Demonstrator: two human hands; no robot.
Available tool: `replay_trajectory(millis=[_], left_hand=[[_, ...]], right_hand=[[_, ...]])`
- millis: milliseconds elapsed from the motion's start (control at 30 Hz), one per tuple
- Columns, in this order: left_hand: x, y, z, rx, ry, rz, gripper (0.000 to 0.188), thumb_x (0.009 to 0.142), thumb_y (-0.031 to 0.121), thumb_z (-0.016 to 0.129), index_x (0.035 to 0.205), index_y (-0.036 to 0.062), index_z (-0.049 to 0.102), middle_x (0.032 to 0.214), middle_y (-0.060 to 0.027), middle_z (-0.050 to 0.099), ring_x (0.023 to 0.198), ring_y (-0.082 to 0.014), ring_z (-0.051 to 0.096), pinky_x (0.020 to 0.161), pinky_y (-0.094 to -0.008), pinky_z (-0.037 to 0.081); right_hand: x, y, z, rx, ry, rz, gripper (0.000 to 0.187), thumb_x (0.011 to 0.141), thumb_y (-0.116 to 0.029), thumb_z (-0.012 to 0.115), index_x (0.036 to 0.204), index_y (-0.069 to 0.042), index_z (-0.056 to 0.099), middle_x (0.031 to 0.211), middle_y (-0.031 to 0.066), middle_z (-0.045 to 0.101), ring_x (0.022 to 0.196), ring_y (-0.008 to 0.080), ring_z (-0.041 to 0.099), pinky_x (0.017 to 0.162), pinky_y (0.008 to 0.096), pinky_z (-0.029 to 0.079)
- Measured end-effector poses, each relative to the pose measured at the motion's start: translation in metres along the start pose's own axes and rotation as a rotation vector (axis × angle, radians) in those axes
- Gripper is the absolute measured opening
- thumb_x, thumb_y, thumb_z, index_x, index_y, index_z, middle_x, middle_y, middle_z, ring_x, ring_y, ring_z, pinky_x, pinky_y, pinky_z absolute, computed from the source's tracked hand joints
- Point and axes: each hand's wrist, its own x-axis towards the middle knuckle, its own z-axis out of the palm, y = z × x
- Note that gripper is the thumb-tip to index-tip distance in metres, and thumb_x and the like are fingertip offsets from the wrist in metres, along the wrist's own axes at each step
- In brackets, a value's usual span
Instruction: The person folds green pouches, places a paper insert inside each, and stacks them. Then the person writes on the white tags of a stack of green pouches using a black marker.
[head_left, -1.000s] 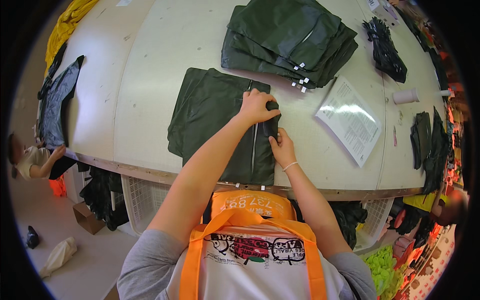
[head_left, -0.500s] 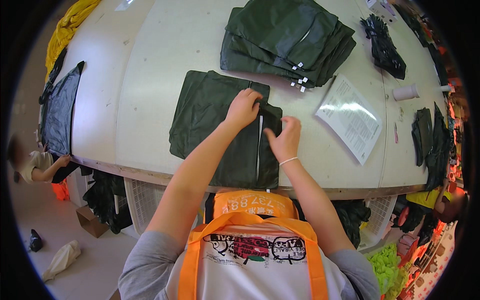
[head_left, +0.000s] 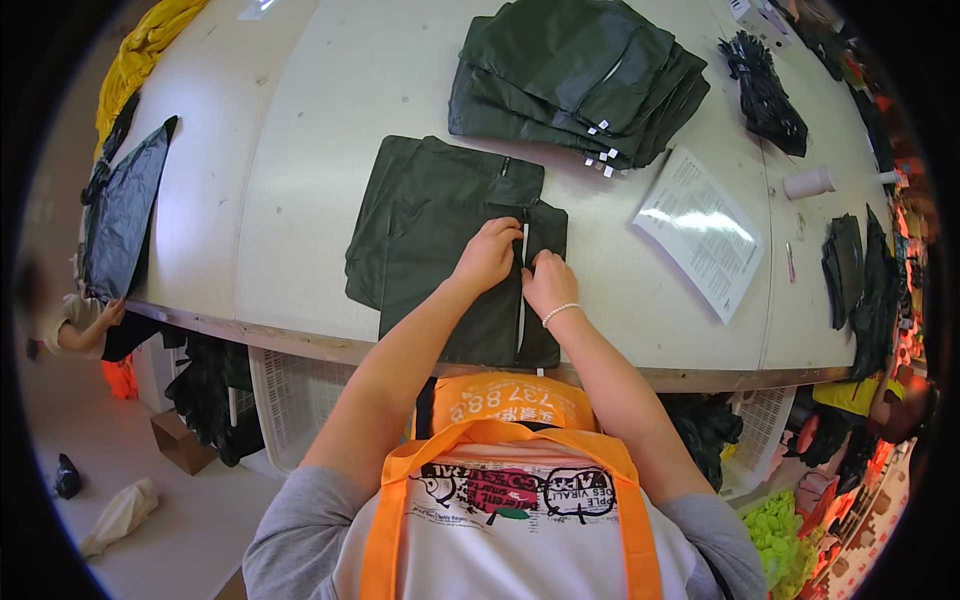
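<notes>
A dark green folded fabric piece [head_left: 430, 270] lies near the table's front edge, overlapping more of the same cloth at its left and far sides. Along its right part runs a narrow white strip [head_left: 521, 325]. My left hand [head_left: 488, 256] rests on the cloth just left of this strip, its fingertips pinched at the strip's upper part. Close beside it, my right hand [head_left: 549, 284] is closed with thumb and fingers together on the strip's right side. What exactly lies between the fingertips is mostly hidden.
Beyond stands a pile of dark green pieces [head_left: 570, 80] with small white tags. To the right are a printed sheet [head_left: 700, 235], a black bundle [head_left: 765, 95] and a pale cylinder [head_left: 809, 183]. White crates [head_left: 290, 395] sit below the edge. Another person's hand [head_left: 113, 311] holds dark cloth at far left.
My left hand has moved nearer, down from the fabric's upper part to the white strip. My right hand, its thumb and fingers apart before, has come left and closed at the strip.
</notes>
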Motion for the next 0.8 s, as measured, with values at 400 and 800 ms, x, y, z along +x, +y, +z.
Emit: replay_trajectory(millis=[400, 800], left_hand=[[-0.001, 0.005, -0.001, 0.024, -0.094, -0.026, 0.021, 0.080, 0.001, 0.055, 0.099, -0.0003, 0.064, 0.117, -0.0151, 0.056, 0.110, -0.0358, 0.051, 0.093, -0.0419, 0.045], [0.008, 0.033, 0.033, 0.888, -0.374, -0.075, 0.031, 0.080, 0.028, 0.059, 0.097, 0.0041, 0.070, 0.124, -0.0092, 0.044, 0.115, -0.0279, 0.040, 0.101, -0.0519, 0.032]], right_hand=[[-0.003, 0.020, 0.020, -0.027, 0.186, -0.005, 0.021, 0.084, -0.017, 0.068, 0.088, 0.000, 0.056, 0.078, 0.0177, 0.065, 0.070, 0.0358, 0.063, 0.065, 0.0428, 0.051], [-0.013, 0.018, -0.010, 0.549, 0.164, -0.113, 0.012, 0.085, -0.012, 0.065, 0.086, -0.001, 0.058, 0.071, 0.0144, 0.064, 0.065, 0.0288, 0.063, 0.062, 0.0382, 0.050]])
